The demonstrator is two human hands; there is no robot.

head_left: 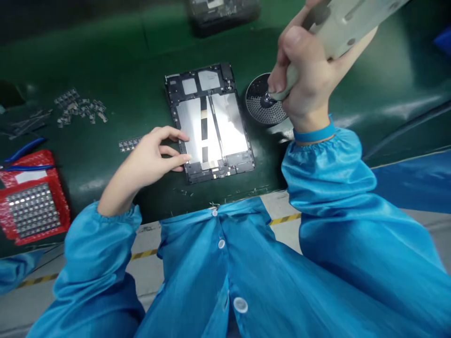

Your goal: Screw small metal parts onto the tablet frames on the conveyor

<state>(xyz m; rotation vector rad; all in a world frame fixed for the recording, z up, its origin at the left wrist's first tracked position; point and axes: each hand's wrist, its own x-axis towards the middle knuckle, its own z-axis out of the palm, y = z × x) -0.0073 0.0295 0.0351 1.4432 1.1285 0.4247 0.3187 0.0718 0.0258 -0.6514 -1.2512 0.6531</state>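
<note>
A tablet back frame [210, 123] with shiny metal panels lies flat on the green belt in front of me. My left hand [155, 152] rests on the belt, its fingertips touching the frame's left edge; it holds nothing. My right hand [303, 75] grips a beige electric screwdriver [338, 23], whose tip is down on a round perforated screw dish [259, 101] just right of the frame. Both arms wear blue sleeves.
Small metal parts [79, 107] lie scattered at the left, with a short strip of parts [129, 143] near my left hand. A red bag holding a grid of parts [32, 203] sits at the far left. A dark tray [221, 11] stands at the back.
</note>
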